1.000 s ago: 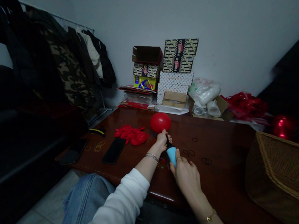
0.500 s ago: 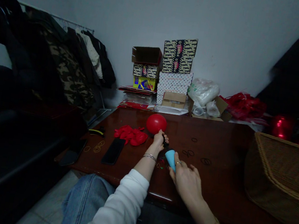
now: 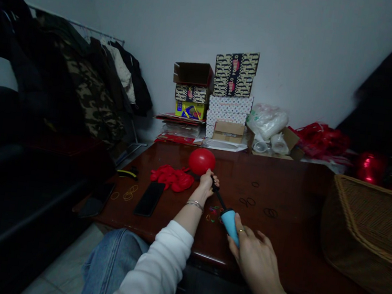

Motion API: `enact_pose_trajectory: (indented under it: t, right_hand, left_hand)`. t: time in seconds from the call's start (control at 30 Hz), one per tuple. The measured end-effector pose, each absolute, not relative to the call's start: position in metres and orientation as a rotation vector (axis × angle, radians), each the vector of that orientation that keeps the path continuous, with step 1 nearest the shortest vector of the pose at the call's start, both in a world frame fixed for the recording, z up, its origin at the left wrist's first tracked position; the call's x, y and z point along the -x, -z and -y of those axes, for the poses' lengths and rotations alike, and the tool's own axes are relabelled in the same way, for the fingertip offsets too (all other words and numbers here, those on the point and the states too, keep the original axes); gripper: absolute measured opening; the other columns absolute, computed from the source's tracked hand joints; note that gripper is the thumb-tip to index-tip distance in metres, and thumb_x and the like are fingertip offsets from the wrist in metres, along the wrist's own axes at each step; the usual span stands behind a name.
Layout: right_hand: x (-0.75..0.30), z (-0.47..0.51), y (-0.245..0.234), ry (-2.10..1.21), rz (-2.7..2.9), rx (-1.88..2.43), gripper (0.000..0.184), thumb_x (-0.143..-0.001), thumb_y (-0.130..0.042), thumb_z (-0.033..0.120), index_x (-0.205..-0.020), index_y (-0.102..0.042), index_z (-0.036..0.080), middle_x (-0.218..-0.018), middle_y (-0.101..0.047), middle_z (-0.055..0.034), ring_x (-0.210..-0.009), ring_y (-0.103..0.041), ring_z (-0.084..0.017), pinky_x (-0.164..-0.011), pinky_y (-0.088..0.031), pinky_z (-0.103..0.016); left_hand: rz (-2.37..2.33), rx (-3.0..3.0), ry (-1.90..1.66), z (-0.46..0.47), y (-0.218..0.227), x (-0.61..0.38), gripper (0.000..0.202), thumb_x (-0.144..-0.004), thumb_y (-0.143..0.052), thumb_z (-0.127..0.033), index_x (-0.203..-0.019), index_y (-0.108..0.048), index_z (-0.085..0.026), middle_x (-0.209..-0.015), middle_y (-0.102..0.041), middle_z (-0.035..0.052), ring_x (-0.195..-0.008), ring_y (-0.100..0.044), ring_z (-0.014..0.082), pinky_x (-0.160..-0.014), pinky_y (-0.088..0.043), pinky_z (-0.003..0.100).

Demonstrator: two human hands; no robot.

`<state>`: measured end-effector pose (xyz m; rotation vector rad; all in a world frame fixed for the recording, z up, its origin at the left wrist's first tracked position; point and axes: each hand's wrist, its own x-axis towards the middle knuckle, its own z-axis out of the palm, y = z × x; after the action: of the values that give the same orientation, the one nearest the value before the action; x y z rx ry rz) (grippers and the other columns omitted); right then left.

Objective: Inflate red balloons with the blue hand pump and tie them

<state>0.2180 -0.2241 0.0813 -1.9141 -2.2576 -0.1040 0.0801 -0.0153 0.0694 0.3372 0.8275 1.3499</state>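
Note:
A round, inflated red balloon [image 3: 201, 162] sits at the black end of a hand balloon pump [image 3: 231, 225]. My left hand [image 3: 207, 183] is closed around that black end, with its fingers at the balloon's neck; the neck itself is hidden. Between my hands the pump's black rod shows, running down to the light-blue barrel. My right hand [image 3: 257, 254] wraps the blue barrel, thumb along its top. A heap of flat red balloons [image 3: 172, 178] lies left of my left wrist. Small coloured bands [image 3: 214, 211] lie on the table under the pump.
On the brown table [image 3: 295, 189] are a black phone [image 3: 149, 198], yellow rubber bands [image 3: 129, 193] and dark bands [image 3: 270, 212]. A wicker basket [image 3: 368, 237] stands at the right. Stacked boxes [image 3: 230, 108] and a plastic bag [image 3: 268, 120] line the back.
My right hand has drawn the blue barrel down and to the right, exposing more black rod. My left hand and the inflated balloon have shifted slightly left.

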Motion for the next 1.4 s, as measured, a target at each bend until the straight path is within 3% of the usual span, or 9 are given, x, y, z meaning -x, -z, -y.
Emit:
enact_pose_trajectory:
  t: [0.53, 0.97, 1.2, 1.4]
  right_hand:
    - [-0.196, 0.175, -0.096, 0.138, 2.227, 1.964, 0.052, -0.091, -0.045, 0.033, -0.140, -0.041, 0.013, -0.098, -0.070, -0.0130, -0.082, -0.068, -0.020, -0.092, -0.039, -0.038]
    - [-0.218, 0.214, -0.076, 0.020, 2.236, 1.898, 0.051, -0.093, -0.040, 0.033, -0.141, -0.040, 0.014, -0.107, -0.070, -0.0116, -0.091, -0.067, -0.020, -0.098, -0.038, -0.039]
    - [-0.229, 0.231, -0.073, 0.040, 2.231, 1.869, 0.047, -0.093, -0.042, 0.035, -0.136, -0.048, 0.019, -0.108, -0.071, -0.0101, -0.097, -0.066, -0.022, -0.100, -0.038, -0.040]
    - [-0.226, 0.222, -0.079, 0.022, 2.259, 1.876, 0.048, -0.094, -0.040, 0.032, -0.140, -0.043, 0.016, -0.114, -0.068, -0.0116, -0.098, -0.066, -0.021, -0.101, -0.036, -0.041]
  left_hand:
    - [-0.850, -0.393, -1.290, 0.027, -0.061, -0.103, 0.027, -0.095, -0.039, -0.033, -0.072, -0.040, -0.019, -0.052, -0.039, -0.0046, -0.039, -0.037, 0.0076, -0.042, -0.031, 0.019]
    - [-0.853, -0.357, -1.316, 0.023, -0.062, -0.087, 0.028, -0.096, -0.036, -0.033, -0.072, -0.038, -0.019, -0.053, -0.036, -0.0052, -0.038, -0.033, 0.0061, -0.038, -0.023, 0.016]
    - [-0.853, -0.342, -1.338, 0.018, -0.065, -0.083, 0.029, -0.097, -0.035, -0.033, -0.072, -0.038, -0.019, -0.053, -0.034, -0.0055, -0.038, -0.032, 0.0059, -0.038, -0.022, 0.015]
    - [-0.866, -0.306, -1.356, 0.020, -0.072, -0.084, 0.030, -0.098, -0.032, -0.033, -0.072, -0.038, -0.019, -0.052, -0.033, -0.0059, -0.037, -0.030, 0.0051, -0.037, -0.020, 0.015]
